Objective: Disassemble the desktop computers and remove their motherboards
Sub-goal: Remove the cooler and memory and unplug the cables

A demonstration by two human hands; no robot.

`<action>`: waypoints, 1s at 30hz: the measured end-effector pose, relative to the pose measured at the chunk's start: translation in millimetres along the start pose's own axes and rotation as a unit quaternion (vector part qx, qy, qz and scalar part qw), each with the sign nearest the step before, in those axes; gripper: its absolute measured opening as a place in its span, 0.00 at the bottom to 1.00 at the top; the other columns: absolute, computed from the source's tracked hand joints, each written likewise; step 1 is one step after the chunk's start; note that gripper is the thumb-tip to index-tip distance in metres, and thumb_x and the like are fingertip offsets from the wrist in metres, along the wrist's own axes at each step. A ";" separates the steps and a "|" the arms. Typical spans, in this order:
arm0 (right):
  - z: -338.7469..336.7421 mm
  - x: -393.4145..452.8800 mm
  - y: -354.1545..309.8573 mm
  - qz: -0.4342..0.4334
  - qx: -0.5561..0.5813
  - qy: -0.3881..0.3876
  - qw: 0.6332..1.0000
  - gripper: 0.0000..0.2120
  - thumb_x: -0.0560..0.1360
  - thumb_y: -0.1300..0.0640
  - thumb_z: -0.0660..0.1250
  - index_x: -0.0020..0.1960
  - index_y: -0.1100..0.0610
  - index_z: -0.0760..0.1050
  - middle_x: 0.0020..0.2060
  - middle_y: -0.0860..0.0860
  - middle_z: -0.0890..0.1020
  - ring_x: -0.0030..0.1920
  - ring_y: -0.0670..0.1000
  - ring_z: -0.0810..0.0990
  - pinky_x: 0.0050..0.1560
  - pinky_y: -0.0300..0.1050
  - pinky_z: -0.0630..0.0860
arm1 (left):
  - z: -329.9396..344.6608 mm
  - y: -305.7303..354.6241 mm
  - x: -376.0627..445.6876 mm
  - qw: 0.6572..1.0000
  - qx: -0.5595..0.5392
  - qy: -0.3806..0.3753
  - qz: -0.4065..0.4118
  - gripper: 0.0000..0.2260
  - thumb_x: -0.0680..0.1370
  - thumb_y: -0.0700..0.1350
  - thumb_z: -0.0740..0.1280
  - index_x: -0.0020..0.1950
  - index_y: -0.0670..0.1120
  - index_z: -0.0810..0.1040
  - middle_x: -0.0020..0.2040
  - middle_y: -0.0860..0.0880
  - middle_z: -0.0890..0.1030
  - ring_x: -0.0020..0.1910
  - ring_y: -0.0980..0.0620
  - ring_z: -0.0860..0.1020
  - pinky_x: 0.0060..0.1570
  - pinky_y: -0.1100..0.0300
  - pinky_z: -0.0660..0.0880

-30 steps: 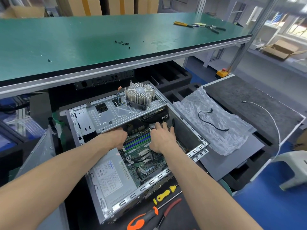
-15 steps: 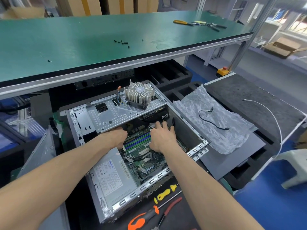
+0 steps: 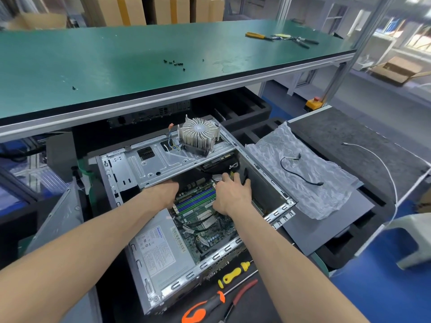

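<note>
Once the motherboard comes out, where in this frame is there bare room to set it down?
Free: the green bench top between the lone screw and the screw cluster; the dark mat beyond the white cable. Crowded: the bubble wrap holds a black cable; screwdrivers fill the near edge.

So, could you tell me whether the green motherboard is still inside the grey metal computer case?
Still inside: the green motherboard lies on the floor of the grey metal computer case, with both hands reaching in over it.
</note>
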State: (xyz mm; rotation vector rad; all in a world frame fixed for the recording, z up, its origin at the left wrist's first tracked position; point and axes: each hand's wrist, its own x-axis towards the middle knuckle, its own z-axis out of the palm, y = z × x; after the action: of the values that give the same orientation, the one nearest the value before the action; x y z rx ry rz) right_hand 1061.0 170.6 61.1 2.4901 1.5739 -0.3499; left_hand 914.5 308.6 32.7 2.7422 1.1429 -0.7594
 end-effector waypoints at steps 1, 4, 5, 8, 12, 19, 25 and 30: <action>-0.2 0.0 0.2 0.005 0.001 0.003 1.000 0.18 0.75 0.50 0.68 0.64 0.55 0.77 0.73 0.54 0.66 0.75 0.62 0.58 0.70 0.70 0.57 | 0.3 -1.2 -0.6 1.000 -0.006 0.016 -0.001 0.06 0.79 0.41 0.62 0.42 0.46 0.69 0.36 0.52 0.69 0.35 0.52 0.71 0.38 0.58 0.72; -1.1 0.9 2.6 0.022 0.012 0.011 1.000 0.18 0.76 0.51 0.69 0.64 0.55 0.77 0.72 0.52 0.67 0.74 0.61 0.59 0.70 0.69 0.58 | -0.1 -0.1 -0.2 0.999 -0.036 0.026 0.017 0.07 0.75 0.39 0.66 0.42 0.45 0.68 0.38 0.49 0.72 0.36 0.50 0.75 0.35 0.58 0.74; -1.3 1.9 4.2 0.029 0.020 0.010 0.999 0.19 0.76 0.51 0.68 0.65 0.56 0.76 0.72 0.52 0.67 0.75 0.61 0.59 0.69 0.69 0.59 | -0.8 1.0 0.5 0.998 -0.059 0.021 0.028 0.06 0.73 0.38 0.66 0.41 0.45 0.69 0.38 0.48 0.73 0.36 0.49 0.75 0.33 0.56 0.73; -0.7 6.2 9.1 0.049 0.059 -0.007 0.997 0.25 0.77 0.53 0.66 0.73 0.55 0.68 0.75 0.50 0.65 0.77 0.60 0.56 0.70 0.70 0.58 | -3.3 2.7 -1.9 0.993 -0.111 0.001 0.050 0.05 0.68 0.36 0.64 0.36 0.44 0.68 0.31 0.47 0.70 0.30 0.49 0.69 0.26 0.60 0.62; -1.2 11.2 12.0 0.046 0.096 -0.050 0.993 0.33 0.79 0.56 0.62 0.81 0.49 0.56 0.78 0.50 0.58 0.79 0.61 0.50 0.72 0.71 0.54 | -4.1 3.8 -5.6 0.991 -0.118 -0.017 0.055 0.11 0.68 0.37 0.64 0.31 0.46 0.63 0.27 0.48 0.63 0.26 0.50 0.62 0.26 0.61 0.55; -0.8 17.3 13.5 0.005 0.060 -0.063 0.996 0.27 0.80 0.59 0.59 0.78 0.46 0.64 0.76 0.52 0.62 0.77 0.62 0.54 0.70 0.71 0.56 | -5.6 3.9 -7.4 0.990 -0.130 -0.018 0.042 0.14 0.69 0.32 0.61 0.29 0.46 0.61 0.27 0.48 0.61 0.28 0.50 0.60 0.28 0.58 0.56; -1.1 17.8 10.9 -0.013 0.031 -0.031 0.999 0.21 0.80 0.60 0.58 0.71 0.52 0.74 0.70 0.53 0.69 0.75 0.62 0.60 0.69 0.72 0.56 | -5.4 2.3 -3.8 0.988 -0.152 -0.019 0.028 0.09 0.74 0.31 0.60 0.41 0.43 0.76 0.40 0.45 0.76 0.39 0.47 0.73 0.38 0.56 0.70; -0.5 16.3 4.4 -0.030 -0.009 -0.050 0.998 0.18 0.79 0.62 0.58 0.67 0.57 0.73 0.69 0.53 0.71 0.73 0.60 0.64 0.68 0.74 0.56 | -6.2 2.9 -1.2 0.988 -0.151 -0.029 0.027 0.09 0.74 0.31 0.60 0.42 0.42 0.77 0.41 0.44 0.77 0.40 0.47 0.74 0.38 0.57 0.71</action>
State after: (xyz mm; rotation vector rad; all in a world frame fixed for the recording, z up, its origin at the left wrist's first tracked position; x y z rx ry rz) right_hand 1071.8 182.8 56.9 2.3779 1.6071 -0.4597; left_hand 918.3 307.3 38.4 2.4737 1.0676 -0.5987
